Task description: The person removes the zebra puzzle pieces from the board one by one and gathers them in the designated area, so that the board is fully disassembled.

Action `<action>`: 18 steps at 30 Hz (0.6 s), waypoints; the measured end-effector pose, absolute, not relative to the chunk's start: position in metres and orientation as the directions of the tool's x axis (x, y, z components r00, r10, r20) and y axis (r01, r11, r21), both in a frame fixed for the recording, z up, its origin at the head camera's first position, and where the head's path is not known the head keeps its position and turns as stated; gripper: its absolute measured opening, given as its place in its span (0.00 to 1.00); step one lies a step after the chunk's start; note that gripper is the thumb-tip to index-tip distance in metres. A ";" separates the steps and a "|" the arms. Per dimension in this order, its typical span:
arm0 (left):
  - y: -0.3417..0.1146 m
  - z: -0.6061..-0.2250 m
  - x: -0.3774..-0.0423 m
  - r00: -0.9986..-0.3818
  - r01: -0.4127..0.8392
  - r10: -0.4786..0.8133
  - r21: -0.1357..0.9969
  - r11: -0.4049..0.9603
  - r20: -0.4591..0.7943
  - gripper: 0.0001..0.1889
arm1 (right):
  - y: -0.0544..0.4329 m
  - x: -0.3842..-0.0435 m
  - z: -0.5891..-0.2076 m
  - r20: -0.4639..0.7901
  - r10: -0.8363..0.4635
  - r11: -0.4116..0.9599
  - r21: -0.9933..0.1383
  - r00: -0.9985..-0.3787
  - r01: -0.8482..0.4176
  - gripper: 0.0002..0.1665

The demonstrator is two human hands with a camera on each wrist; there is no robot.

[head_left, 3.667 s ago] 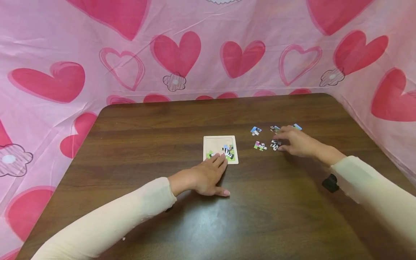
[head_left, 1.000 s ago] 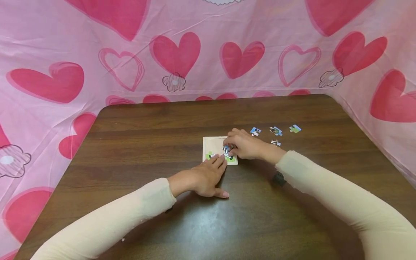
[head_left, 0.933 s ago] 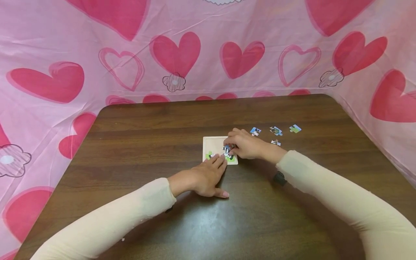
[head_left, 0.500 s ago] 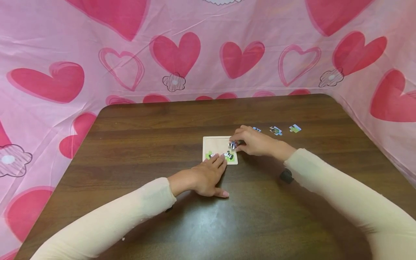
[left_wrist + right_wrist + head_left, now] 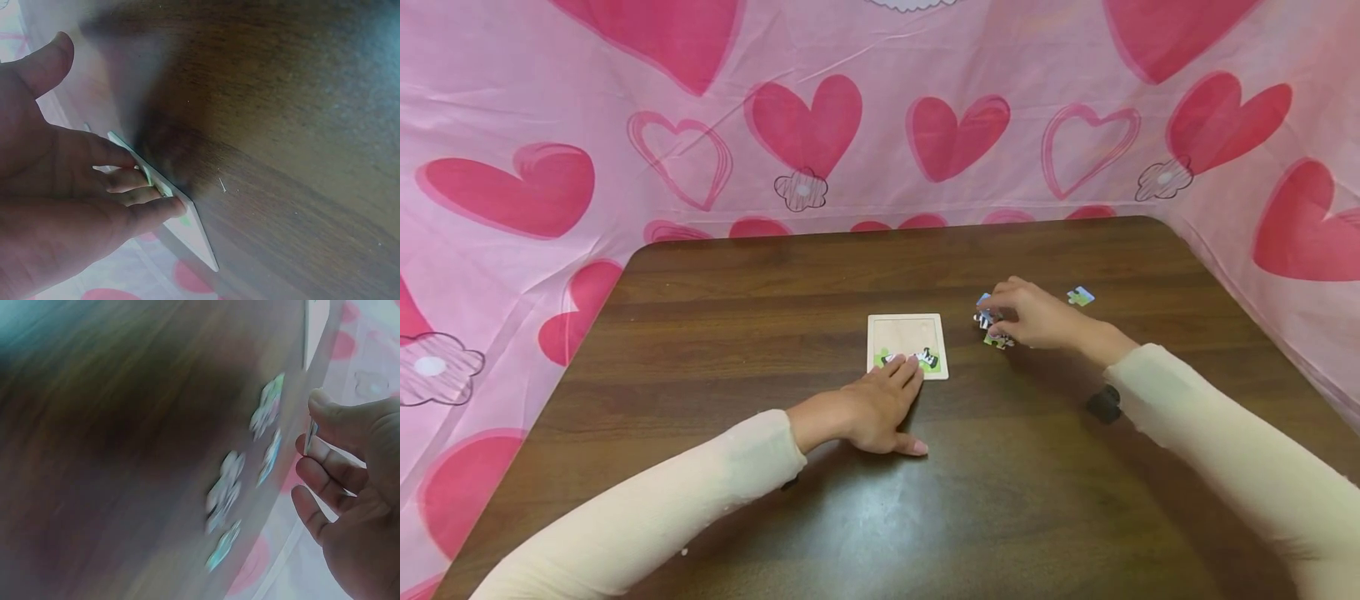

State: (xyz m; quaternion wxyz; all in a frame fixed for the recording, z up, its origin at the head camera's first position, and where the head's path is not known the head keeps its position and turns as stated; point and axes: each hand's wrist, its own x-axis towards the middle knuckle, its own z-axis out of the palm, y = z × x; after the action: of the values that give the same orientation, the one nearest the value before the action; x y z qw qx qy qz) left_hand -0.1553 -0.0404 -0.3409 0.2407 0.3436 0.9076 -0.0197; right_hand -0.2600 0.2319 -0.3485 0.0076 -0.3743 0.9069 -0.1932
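Fingers outstretched, my left hand (image 5: 876, 412) rests on the near edge of a small square wooden puzzle tray (image 5: 895, 333). Along the tray's near side lie green pieces with a zebra's black-and-white parts (image 5: 931, 359), partly under the fingertips; bare wood shows above them. My right hand (image 5: 1037, 317) is to the right of the tray, over the loose pieces. In the right wrist view its thumb and fingers pinch a thin puzzle piece (image 5: 311, 435), seen edge-on. From the head, a blue-and-striped patch shows at those fingertips. Just below lies a pink-and-green piece (image 5: 998, 341).
One blue-and-green piece (image 5: 1081, 296) lies at the far right. Other loose pieces (image 5: 223, 494) on the table show blurred in the right wrist view. The brown wooden table (image 5: 737, 317) ends at a pink heart-patterned cloth (image 5: 880, 150).
My right hand has lifted a striped piece from the tray's right side and carried it right, baring the wood there. My left hand has stayed in place.
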 end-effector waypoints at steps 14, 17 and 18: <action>-0.040 -0.341 -0.155 -0.644 0.638 0.624 0.140 0.758 -0.443 0.53 | 0.319 -0.253 -0.346 0.115 -0.568 0.769 -0.279 -0.815 -0.576 0.20; -0.040 -0.341 -0.156 -0.646 0.633 0.621 0.142 0.761 -0.444 0.53 | 0.336 -0.250 -0.348 0.125 -0.554 0.784 -0.253 -0.823 -0.567 0.19; -0.040 -0.341 -0.156 -0.647 0.632 0.619 0.142 0.762 -0.445 0.53 | 0.341 -0.249 -0.350 0.133 -0.557 0.784 -0.244 -0.820 -0.571 0.19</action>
State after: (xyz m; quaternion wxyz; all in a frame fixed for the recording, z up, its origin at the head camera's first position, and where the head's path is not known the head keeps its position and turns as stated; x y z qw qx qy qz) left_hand -0.1556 -0.0399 -0.3410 0.2403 0.3447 0.9073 -0.0131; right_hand -0.2492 0.3406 -0.3495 -0.0266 -0.2987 0.9440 -0.1378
